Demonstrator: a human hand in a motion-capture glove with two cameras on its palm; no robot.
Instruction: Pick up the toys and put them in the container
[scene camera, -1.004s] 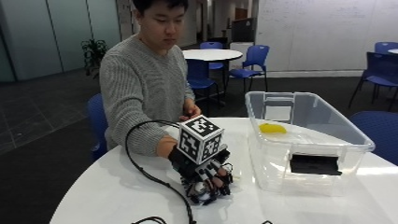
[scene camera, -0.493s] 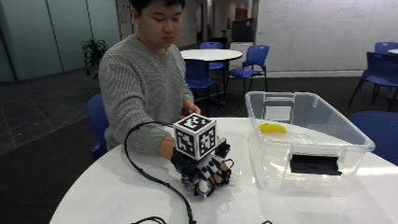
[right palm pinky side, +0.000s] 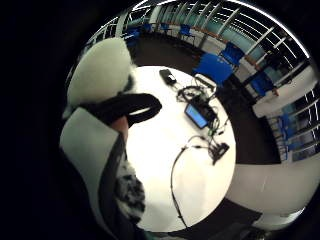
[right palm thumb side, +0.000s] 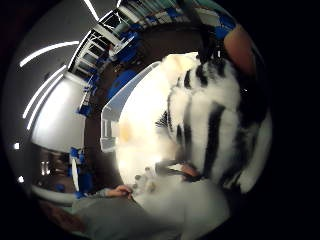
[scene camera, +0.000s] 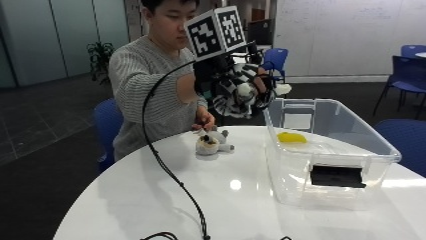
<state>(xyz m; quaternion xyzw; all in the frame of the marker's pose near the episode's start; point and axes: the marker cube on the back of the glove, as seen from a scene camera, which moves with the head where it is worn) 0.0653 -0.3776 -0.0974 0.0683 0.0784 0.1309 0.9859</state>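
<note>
The gloved right hand (scene camera: 229, 82) is raised high in the upper middle of the outside view, fingers curled round a black-and-white striped plush toy (scene camera: 241, 90), which hangs in the air just beside the near left corner of the clear plastic container (scene camera: 353, 137) and above its rim; the bare left hand (scene camera: 203, 121) rests low at the far edge of the round white table (scene camera: 166, 200), fingertips touching a small grey and cream stuffed toy (scene camera: 212, 144) that sits on the tabletop just left of the container; the two hands are well apart, one up and one down; the container stands on the right half of the table with its top open, a yellow toy (scene camera: 291, 137) lying on its floor toward the far wall and a black rectangular label (scene camera: 337, 176) on its near wall; the left and lower part of the tabletop is bare white but for a thin black cable; in the thumb side palm view the striped plush (right palm thumb side: 215, 115) fills much of the picture, soft white pile with bold black bands, the container's rim (right palm thumb side: 112, 107) beyond it and the bare hand (right palm thumb side: 120, 191) by the small toy; in the little finger side palm view a black-strapped finger (right palm pinky side: 127, 107) crosses pale plush (right palm pinky side: 100, 72) above the white table (right palm pinky side: 200, 195).
</note>
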